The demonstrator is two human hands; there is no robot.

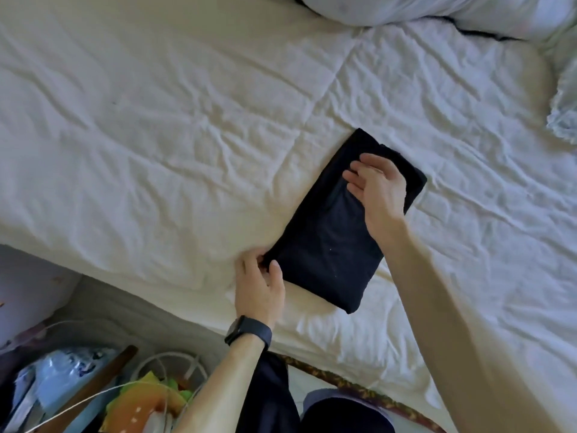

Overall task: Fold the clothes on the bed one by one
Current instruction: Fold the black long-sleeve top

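Note:
A dark navy garment [331, 242], folded into a narrow rectangle, lies diagonally on the white bed [156, 135] near its front edge. My left hand [260, 284], with a black watch on the wrist, pinches the garment's near left corner between thumb and fingers. My right hand [379, 185] hovers over the far end of the garment, fingers relaxed and spread, holding nothing.
White pillows [468, 14] lie at the head of the bed, top right. Another frilled pillow [565, 101] is at the right edge. Beside the bed at lower left stands a wire basket [175, 367] with bags and colourful items. A patterned mattress edge [359, 389] runs along the bottom.

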